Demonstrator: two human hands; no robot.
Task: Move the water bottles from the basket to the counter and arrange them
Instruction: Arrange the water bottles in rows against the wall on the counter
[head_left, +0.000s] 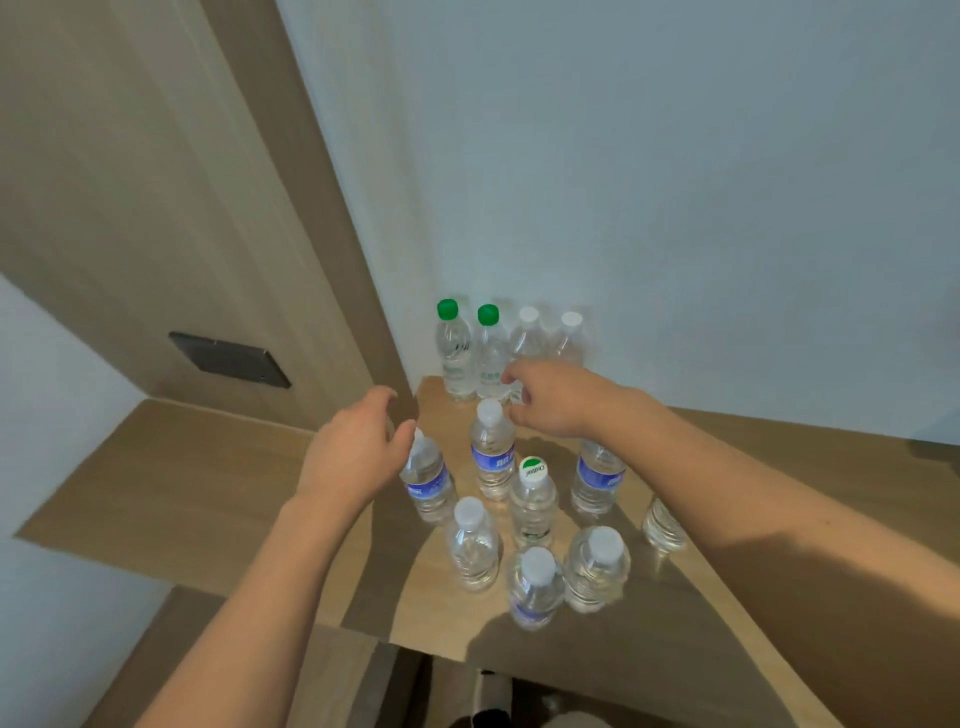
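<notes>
Several clear water bottles stand on the wooden counter (208, 483). Two green-capped bottles (454, 353) and two white-capped bottles (530, 332) form a row against the wall. My left hand (358, 452) closes on the top of a tilted blue-labelled bottle (428, 483). My right hand (550, 397) hovers with curled, parted fingers just above another blue-labelled bottle (491, 452), in front of the back row. A green-and-white-capped bottle (532, 499) and several white-capped ones (472, 545) cluster nearer me. My right forearm partly hides two bottles (597, 478). The basket is out of view.
A beige wall panel with a dark switch plate (228, 358) rises at the left corner. A pale wall (675, 208) backs the counter. The counter's front edge (431, 652) runs below the nearest bottles, with a dark gap under it.
</notes>
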